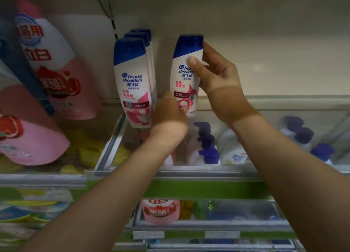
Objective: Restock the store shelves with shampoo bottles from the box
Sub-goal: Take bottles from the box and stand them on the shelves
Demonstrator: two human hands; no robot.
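The white metal store shelf point(284, 100) with a green front strip spans the view, its back panel pale and plain. At far left stand large pink-and-white detergent bottles point(56, 72) printed with red Chinese characters and a pomegranate picture; the lettering is partly blurred. On the tier below sit white pump bottles with dark blue pump heads point(206, 147), one carrying a small blue logo too blurred to read. On the upper shelf, a row of white shampoo bottles with blue caps point(132, 81) stands upright, one behind another; the front label reads "head & shoulders" with Chinese text and a pink swirl. Just to the right of this row, and apart from it, is the held white shampoo bottle with a blue cap point(186, 73), upright and carrying the same "head & shoulders" label. The right hand point(217, 77) grasps its upper body, thumb across the label, fingers behind. The left hand point(168, 111) grips its lower end, fingers curled round the base.
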